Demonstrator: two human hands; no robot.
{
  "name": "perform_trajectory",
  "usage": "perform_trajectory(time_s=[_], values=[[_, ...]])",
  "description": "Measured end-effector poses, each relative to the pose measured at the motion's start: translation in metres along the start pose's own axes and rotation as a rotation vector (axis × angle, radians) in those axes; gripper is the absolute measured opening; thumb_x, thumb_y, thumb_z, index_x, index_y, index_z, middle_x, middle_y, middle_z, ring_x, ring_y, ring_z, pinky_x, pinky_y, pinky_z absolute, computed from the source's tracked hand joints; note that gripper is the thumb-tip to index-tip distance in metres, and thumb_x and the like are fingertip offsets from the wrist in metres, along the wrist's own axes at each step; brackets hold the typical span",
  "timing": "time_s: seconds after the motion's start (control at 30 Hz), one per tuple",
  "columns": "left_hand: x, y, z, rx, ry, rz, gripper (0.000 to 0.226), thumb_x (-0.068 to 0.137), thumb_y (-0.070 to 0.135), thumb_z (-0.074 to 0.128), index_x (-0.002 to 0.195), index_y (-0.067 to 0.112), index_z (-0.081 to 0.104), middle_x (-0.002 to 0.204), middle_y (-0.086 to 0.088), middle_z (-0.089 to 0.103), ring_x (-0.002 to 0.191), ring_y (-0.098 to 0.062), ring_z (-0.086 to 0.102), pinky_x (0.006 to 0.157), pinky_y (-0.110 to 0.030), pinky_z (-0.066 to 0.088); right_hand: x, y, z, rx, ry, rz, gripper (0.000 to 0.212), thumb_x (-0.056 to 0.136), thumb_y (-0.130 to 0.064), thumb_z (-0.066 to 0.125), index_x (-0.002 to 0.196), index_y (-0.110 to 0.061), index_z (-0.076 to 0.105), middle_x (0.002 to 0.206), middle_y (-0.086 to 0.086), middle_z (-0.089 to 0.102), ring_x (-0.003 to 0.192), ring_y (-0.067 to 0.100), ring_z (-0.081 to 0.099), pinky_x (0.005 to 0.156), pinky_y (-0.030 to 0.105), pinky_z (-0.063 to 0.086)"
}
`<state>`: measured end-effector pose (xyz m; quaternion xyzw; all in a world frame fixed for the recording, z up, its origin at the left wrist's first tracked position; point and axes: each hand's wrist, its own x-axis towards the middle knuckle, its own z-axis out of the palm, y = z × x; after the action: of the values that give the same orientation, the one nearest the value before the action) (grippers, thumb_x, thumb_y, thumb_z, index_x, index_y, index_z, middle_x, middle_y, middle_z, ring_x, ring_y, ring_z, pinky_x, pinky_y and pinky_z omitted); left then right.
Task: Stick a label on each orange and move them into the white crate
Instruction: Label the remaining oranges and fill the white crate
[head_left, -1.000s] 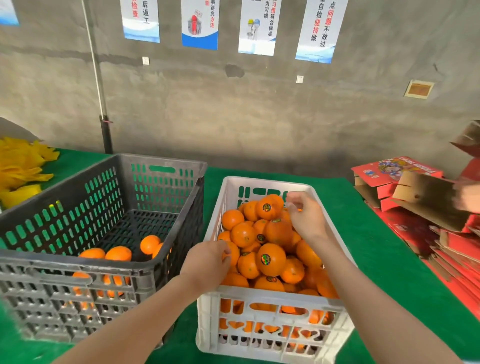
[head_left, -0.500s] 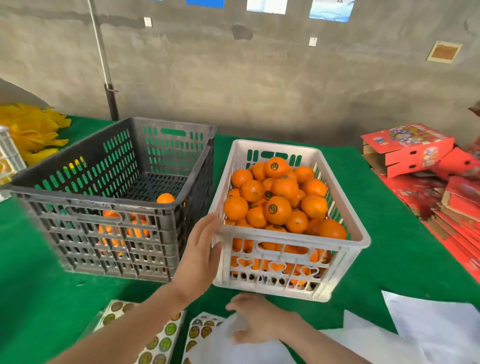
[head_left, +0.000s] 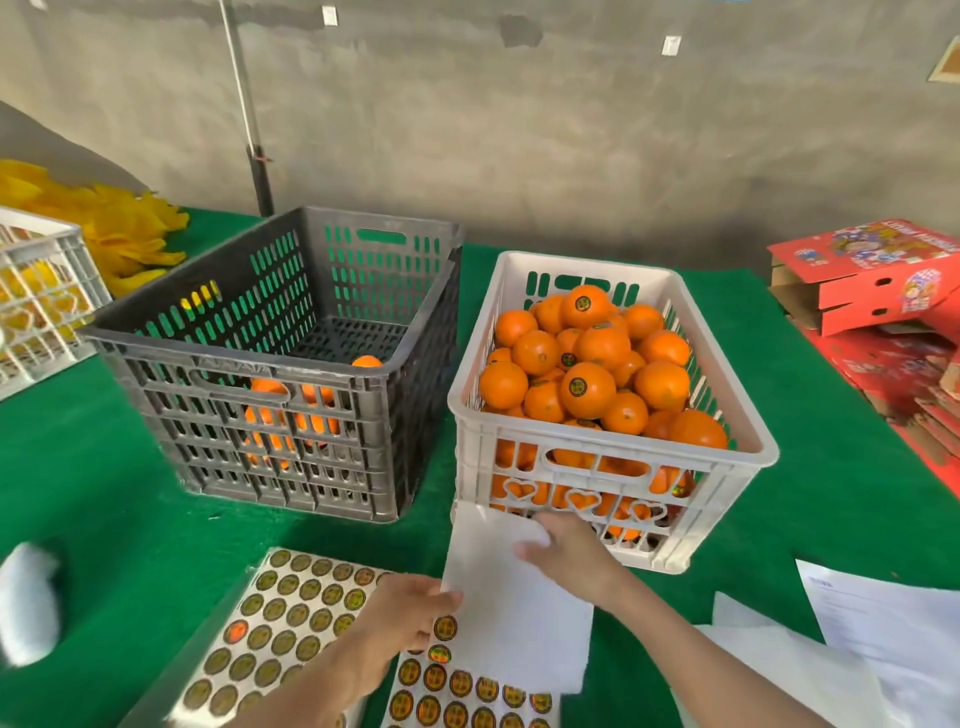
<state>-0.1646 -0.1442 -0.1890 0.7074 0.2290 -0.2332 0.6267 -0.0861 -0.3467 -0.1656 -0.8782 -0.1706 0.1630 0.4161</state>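
Note:
The white crate (head_left: 737, 441) at centre right is heaped with oranges (head_left: 587, 387), some showing round labels. A few unlabelled oranges (head_left: 270, 387) lie in the dark grey crate (head_left: 234, 364) on the left. Two sheets of round gold labels (head_left: 291, 618) lie at the near edge. My left hand (head_left: 400, 618) holds the left edge of a blank white sheet (head_left: 514, 613) that lies over the right label sheet (head_left: 457, 686). My right hand (head_left: 566, 556) pinches that white sheet's top corner, just in front of the white crate.
A green cloth (head_left: 104, 483) covers the table. A second white crate (head_left: 36, 306) and yellow wrappers (head_left: 119, 228) sit at far left. Red cartons (head_left: 872, 280) pile up at right. Loose white papers (head_left: 883, 623) lie at near right. A white blurred object (head_left: 26, 603) is at near left.
My view dropped from the crates to the label sheets. My left hand left the white crate's side and took the white sheet's edge. My right hand lifted that sheet's corner toward the crate.

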Motion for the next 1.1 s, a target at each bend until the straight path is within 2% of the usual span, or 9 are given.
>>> perform_trajectory(time_s=[0.1,0.17,0.2,0.27,0.37,0.53,0.67,1.0,1.1], values=[[-0.002,0.008,0.003,-0.093,0.014,-0.008,0.017,0.085,0.017,0.070,0.092,0.001,0.071,0.078,-0.008,0.071,0.078,-0.026,0.062,0.078,-0.036,0.051,-0.015,-0.007,-0.004,-0.176,0.206,0.007,0.035,0.086,-0.019,0.066,0.120,-0.020,0.059,0.116,-0.005,0.061,0.106,0.013,0.055,0.093,0.027,0.044],[-0.003,0.016,0.005,-0.101,0.017,-0.010,0.016,0.086,0.014,0.068,0.092,0.000,0.071,0.075,-0.010,0.073,0.072,-0.023,0.068,0.070,-0.034,0.055,-0.031,-0.009,0.005,-0.454,0.471,-0.235,0.040,0.078,-0.014,0.072,0.115,-0.015,0.059,0.113,0.004,0.059,0.105,0.020,0.052,0.093,0.034,0.043],[-0.004,0.019,0.006,-0.110,-0.001,-0.009,0.015,0.087,0.013,0.067,0.090,-0.001,0.071,0.072,-0.011,0.072,0.064,-0.020,0.068,0.062,-0.030,0.054,-0.039,-0.012,0.013,-0.504,0.515,-0.363,0.035,0.076,-0.014,0.072,0.110,-0.016,0.061,0.110,0.004,0.058,0.104,0.019,0.049,0.092,0.032,0.041],[-0.007,0.023,0.009,-0.121,-0.034,-0.003,0.014,0.087,0.011,0.066,0.085,-0.002,0.071,0.065,-0.010,0.070,0.052,-0.016,0.064,0.052,-0.024,0.050,-0.050,-0.024,0.031,-0.474,0.363,-0.418,0.015,0.084,-0.022,0.062,0.099,-0.019,0.063,0.102,-0.008,0.052,0.099,0.008,0.041,0.087,0.021,0.032],[-0.009,0.026,0.011,-0.132,-0.062,-0.004,0.019,0.084,0.005,0.064,0.069,0.002,0.074,0.062,-0.012,0.066,0.052,-0.019,0.059,0.057,-0.028,0.048,-0.049,-0.028,0.053,-0.356,0.169,-0.248,0.020,0.095,-0.030,0.049,0.105,-0.022,0.064,0.102,-0.012,0.052,0.098,0.004,0.044,0.082,0.012,0.027],[-0.015,0.029,0.008,-0.084,-0.064,-0.030,0.024,0.078,0.005,0.061,0.057,0.008,0.071,0.058,-0.009,0.059,0.050,-0.016,0.053,0.052,-0.021,0.045,-0.040,-0.034,0.063,-0.412,0.107,-0.139,0.022,0.096,-0.031,0.045,0.103,-0.019,0.062,0.093,-0.010,0.042,0.089,0.009,0.042,0.078,0.021,0.031],[-0.013,0.032,0.005,0.061,-0.013,0.054,0.012,0.077,0.002,0.067,0.078,-0.008,0.071,0.069,-0.018,0.064,0.061,-0.023,0.060,0.062,-0.028,0.053,-0.040,-0.038,0.065,-0.428,0.040,-0.104,0.020,0.094,-0.028,0.048,0.100,-0.018,0.064,0.090,-0.010,0.042,0.084,0.009,0.038,0.074,0.022,0.029],[-0.007,0.028,-0.001,0.256,-0.099,0.114,0.018,0.089,0.006,0.059,0.081,-0.001,0.074,0.071,-0.011,0.068,0.060,-0.014,0.063,0.060,-0.021,0.052,-0.043,-0.040,0.066,-0.282,0.057,-0.087,0.006,0.083,-0.020,0.062,0.085,-0.021,0.068,0.079,-0.019,0.047,0.077,0.004,0.049,0.072,0.015,0.039],[-0.008,0.029,-0.002,0.307,-0.118,0.182,0.022,0.090,0.006,0.056,0.077,-0.001,0.073,0.067,-0.010,0.065,0.058,-0.013,0.059,0.059,-0.020,0.051,-0.040,-0.042,0.065,-0.175,0.035,0.012,0.024,0.079,-0.013,0.063,0.064,-0.032,0.061,0.066,-0.018,0.053,0.062,-0.004,0.048,0.060,0.005,0.035]])
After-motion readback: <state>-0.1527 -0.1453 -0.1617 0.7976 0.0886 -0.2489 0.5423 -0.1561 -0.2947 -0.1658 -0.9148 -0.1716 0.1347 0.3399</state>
